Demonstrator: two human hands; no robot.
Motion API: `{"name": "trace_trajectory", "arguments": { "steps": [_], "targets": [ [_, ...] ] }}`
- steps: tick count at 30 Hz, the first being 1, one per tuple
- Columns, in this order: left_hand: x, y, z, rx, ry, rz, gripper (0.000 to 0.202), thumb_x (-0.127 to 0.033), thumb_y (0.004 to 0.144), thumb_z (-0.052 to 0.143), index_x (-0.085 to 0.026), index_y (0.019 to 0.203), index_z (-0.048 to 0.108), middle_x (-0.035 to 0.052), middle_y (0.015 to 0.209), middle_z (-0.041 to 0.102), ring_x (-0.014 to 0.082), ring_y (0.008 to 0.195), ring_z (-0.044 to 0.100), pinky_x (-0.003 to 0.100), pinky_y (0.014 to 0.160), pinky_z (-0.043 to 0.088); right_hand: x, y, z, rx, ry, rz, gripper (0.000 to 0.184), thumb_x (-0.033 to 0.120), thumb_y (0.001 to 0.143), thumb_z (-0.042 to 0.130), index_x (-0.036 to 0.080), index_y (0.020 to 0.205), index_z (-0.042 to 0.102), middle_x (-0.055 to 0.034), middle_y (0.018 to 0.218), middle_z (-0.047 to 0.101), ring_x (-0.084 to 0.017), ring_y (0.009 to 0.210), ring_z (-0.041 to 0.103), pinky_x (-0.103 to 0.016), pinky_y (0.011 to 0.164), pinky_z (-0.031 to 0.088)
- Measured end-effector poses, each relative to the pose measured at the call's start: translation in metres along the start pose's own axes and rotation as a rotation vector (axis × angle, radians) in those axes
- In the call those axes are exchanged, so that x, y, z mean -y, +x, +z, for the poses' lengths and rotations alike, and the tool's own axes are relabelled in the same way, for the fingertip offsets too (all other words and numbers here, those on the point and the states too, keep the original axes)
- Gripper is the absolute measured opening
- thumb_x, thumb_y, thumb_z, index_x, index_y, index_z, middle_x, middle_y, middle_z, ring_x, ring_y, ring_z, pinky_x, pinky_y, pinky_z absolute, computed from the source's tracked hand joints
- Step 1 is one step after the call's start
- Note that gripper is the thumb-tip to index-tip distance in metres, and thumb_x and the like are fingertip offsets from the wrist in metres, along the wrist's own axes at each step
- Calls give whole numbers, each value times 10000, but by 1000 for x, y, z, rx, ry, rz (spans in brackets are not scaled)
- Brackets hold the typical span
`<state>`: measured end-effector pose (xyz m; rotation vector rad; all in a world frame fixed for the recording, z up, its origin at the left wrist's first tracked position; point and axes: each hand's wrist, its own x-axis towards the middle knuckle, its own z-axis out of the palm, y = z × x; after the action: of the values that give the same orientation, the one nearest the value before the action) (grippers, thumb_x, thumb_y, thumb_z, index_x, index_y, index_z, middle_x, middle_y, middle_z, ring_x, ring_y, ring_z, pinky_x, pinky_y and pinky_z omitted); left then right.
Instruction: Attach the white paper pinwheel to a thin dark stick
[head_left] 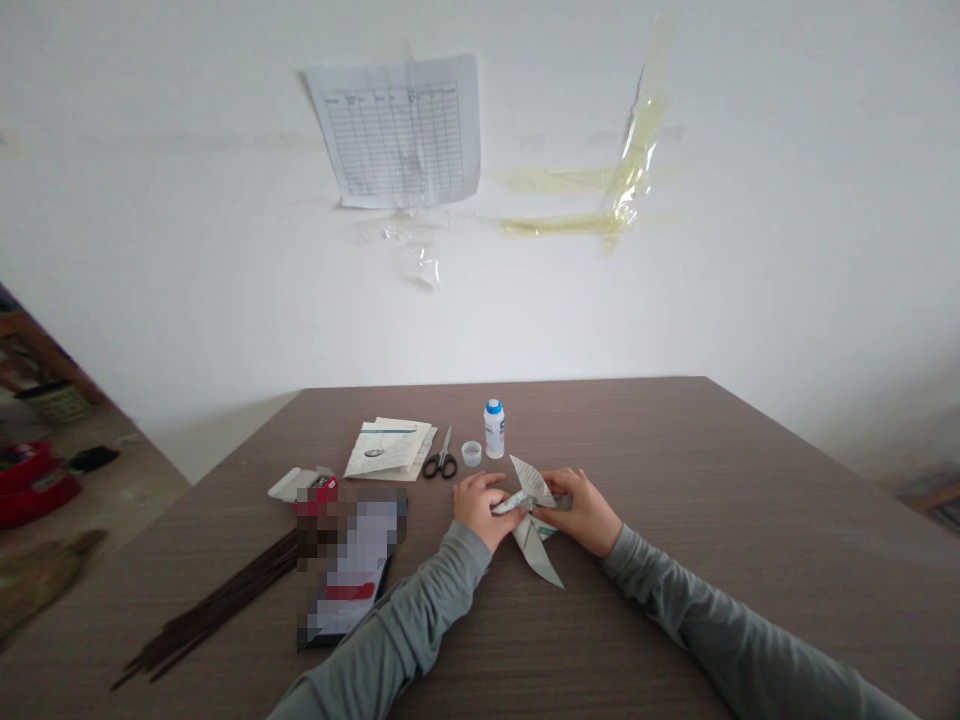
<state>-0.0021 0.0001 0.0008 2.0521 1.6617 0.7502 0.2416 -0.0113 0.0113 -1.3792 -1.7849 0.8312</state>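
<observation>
A pinwheel-shaped piece of folded printed paper (534,552) is held between both hands over the table, its pointed blades spreading up and down. My left hand (480,508) pinches it from the left, fingers and thumb closed near its middle. From the other side, my right hand (586,512) grips a blade with thumb and fingers. Just beyond the hands stand a white glue bottle (494,432) with a blue top and a small clear cap (471,454). Black-handled scissors (441,461) lie to the left of the cap.
Folded printed sheets (386,447) lie left of the scissors. Nearer are an open red-and-white box (307,487), a bundle of thin dark sticks (217,600) and a pixelated phone-like object (352,580) beside my left forearm. A printed form (401,130) is taped to the wall behind the table (637,430).
</observation>
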Motion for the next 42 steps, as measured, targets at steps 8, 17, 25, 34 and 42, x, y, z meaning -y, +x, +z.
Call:
{"name": "trace_trajectory", "arguments": {
  "steps": [8, 17, 25, 34, 42],
  "targets": [
    [0, -4, -3, 52, 61, -5, 169, -451, 875, 1104, -393, 1015, 1030, 59, 1631, 954, 538, 1680, 759, 790, 1490, 535, 1, 0, -1, 6, -90, -19, 427, 233, 863, 1057, 300, 1284, 1034, -118, 1256, 987, -458, 1314, 918, -918, 1523, 325],
    [15, -16, 9, -65, 174, 50, 422, -376, 857, 1133, -358, 1266, 1034, 143, 1582, 946, 543, 1604, 780, 838, 1435, 551, -4, -3, 4, 20, -257, -9, 646, 172, 893, 940, 323, 1521, 967, -119, 1365, 961, -451, 1445, 869, -901, 1551, 283],
    [27, -38, -25, -29, 247, 148, 455, -406, 1027, 987, -385, 1482, 985, 151, 1662, 911, 537, 1628, 776, 854, 1413, 563, -12, -4, 3, 53, -272, -15, 746, 238, 918, 873, 362, 1654, 881, -119, 1469, 937, -446, 1476, 839, -911, 1559, 220],
    [62, -52, -39, -207, 354, 155, 365, -359, 961, 1026, -369, 1326, 1022, 150, 1550, 949, 521, 1515, 841, 798, 1341, 640, -11, -3, 1, 39, -310, 12, 696, 297, 964, 957, 335, 1656, 894, -121, 1426, 949, -437, 1431, 874, -898, 1549, 291],
    [100, -61, -85, -283, 456, 139, 253, -367, 1092, 863, -350, 1294, 1014, 126, 1490, 986, 449, 1447, 907, 685, 1315, 690, -11, -3, 2, 35, -316, 35, 706, 268, 933, 984, 347, 1630, 910, -122, 1457, 946, -445, 1492, 855, -866, 1559, 304]
  ]
}}
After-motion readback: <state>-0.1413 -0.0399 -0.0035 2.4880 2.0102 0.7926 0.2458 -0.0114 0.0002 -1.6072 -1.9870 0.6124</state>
